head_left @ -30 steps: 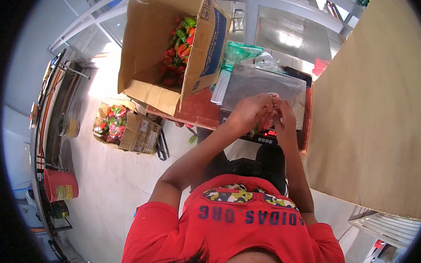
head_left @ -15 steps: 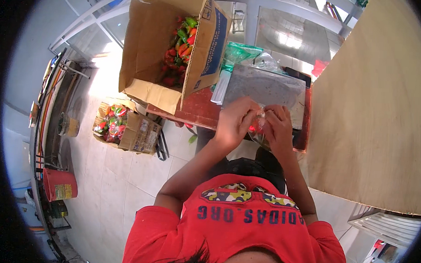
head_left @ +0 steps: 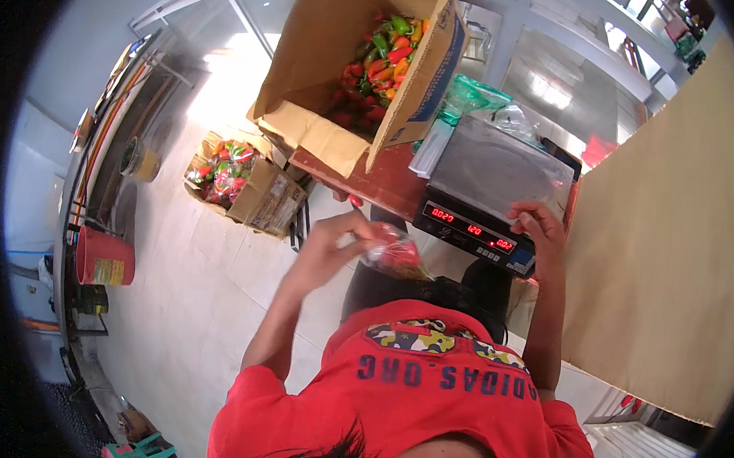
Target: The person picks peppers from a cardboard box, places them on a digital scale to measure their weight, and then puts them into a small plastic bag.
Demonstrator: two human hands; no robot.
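Observation:
My left hand (head_left: 333, 250) pinches the gathered end of a clear plastic bag of red peppers (head_left: 397, 255), which hangs tilted just above my lap. Its fingers are closed on the plastic. My right hand (head_left: 540, 230) is raised by the front right corner of a digital scale (head_left: 501, 165), its fingers loosely bent and apart, with nothing visible in them. The scale's flat grey plate is bare, and red digits glow on its black front. It stands on a reddish-brown table (head_left: 377, 180).
A big open cardboard box (head_left: 309, 63) of loose red, green and orange peppers stands on the table's left. Below it on the floor sits a smaller carton (head_left: 274, 196) with bagged peppers. Green plastic bags (head_left: 471, 98) lie behind the scale. A plywood panel (head_left: 669, 242) rises at right.
My hands have separated: the left carried the pepper bag left and away from the scale's front, the right moved right. The scale's display is now uncovered. The head view has shifted.

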